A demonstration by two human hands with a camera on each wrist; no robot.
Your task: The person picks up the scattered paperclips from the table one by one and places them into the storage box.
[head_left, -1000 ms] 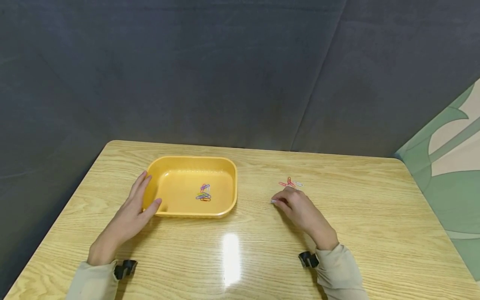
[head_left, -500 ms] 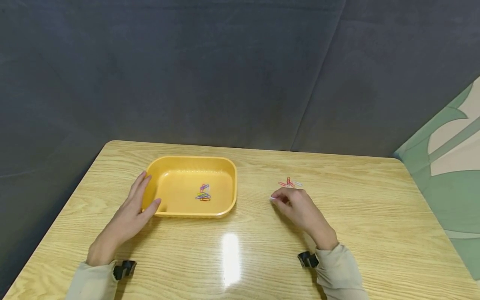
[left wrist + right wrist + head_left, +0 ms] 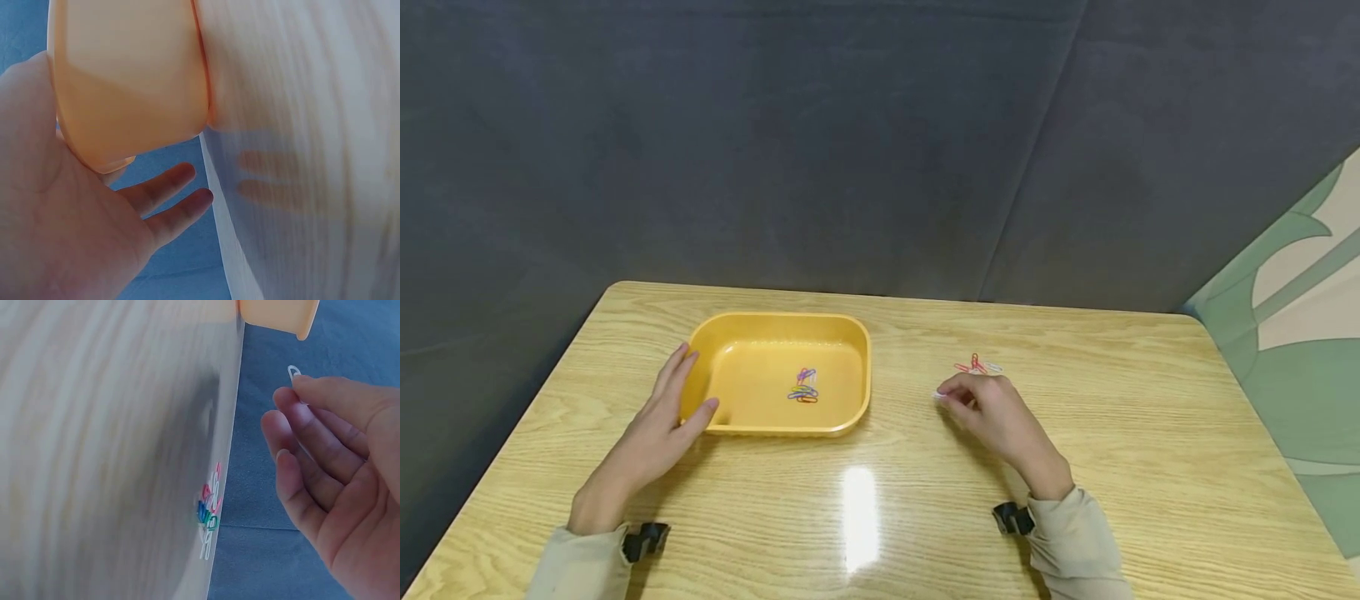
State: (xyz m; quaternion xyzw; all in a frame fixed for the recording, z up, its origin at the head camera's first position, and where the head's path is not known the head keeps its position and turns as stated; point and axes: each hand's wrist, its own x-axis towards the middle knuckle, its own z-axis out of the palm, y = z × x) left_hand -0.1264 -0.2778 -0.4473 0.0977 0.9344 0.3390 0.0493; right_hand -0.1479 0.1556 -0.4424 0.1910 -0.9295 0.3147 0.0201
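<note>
A white paper clip (image 3: 292,370) is pinched between the thumb and forefinger of my right hand (image 3: 1003,417), raised a little above the table. Beneath and beyond that hand lies a small pile of paper clips (image 3: 209,512) in red, white, blue and green, partly hidden by the hand in the head view. My left hand (image 3: 651,433) rests against the left end of a yellow tray (image 3: 752,430), its thumb at the near rim and its fingers extended along the left side. Inside the tray lie several coloured paper clips (image 3: 803,392), in purple, yellow, blue and orange.
The wooden table (image 3: 925,517) has a bright light reflection near its middle. A dark cloth (image 3: 850,150) rises behind the far edge, and a green-and-beige patterned cloth (image 3: 1315,400) hangs at the right.
My right hand stays nearly in place, while the white paper clip shifts slightly in its fingertips. The left hand and tray hold still; the head view drifts a little.
</note>
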